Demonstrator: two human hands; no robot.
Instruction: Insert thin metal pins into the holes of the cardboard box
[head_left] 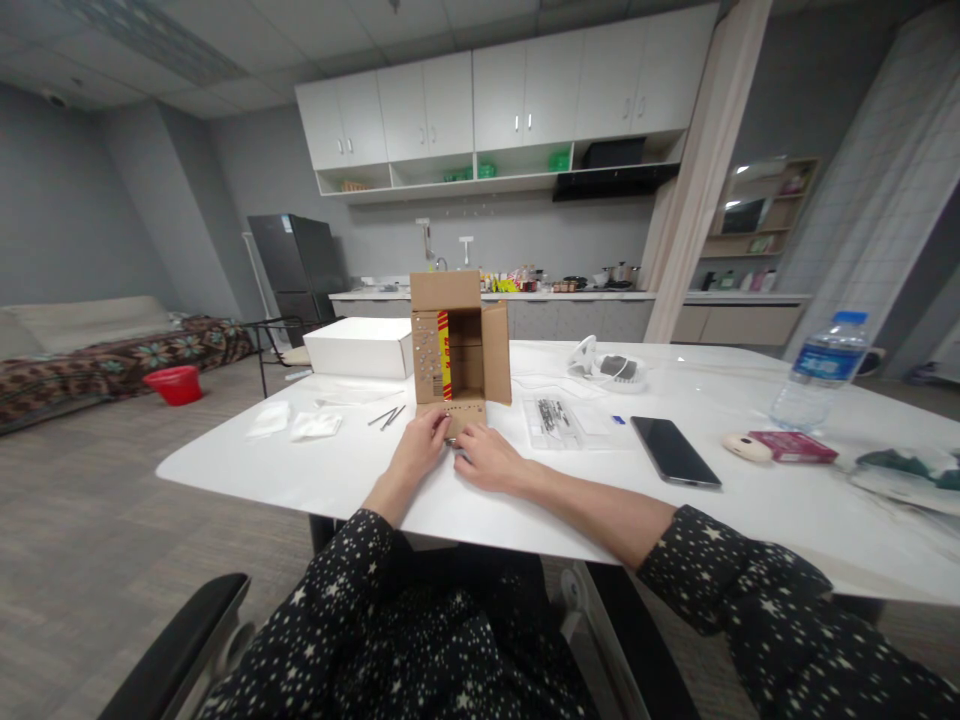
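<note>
Both hands [457,450] at cardboard box [459,340], open side facing person.

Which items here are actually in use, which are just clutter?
In use: left hand and right hand, together at a small dark item I can't identify; open brown cardboard box just behind them.

Lying about: black smartphone, clear plastic water bottle, white rectangular box, red packet, white table.

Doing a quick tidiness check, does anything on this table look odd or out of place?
Nothing is spilled or broken. The cardboard box lies on its side, flaps open toward both hands, and loose dark pins lie scattered beside it on the white table.
</note>
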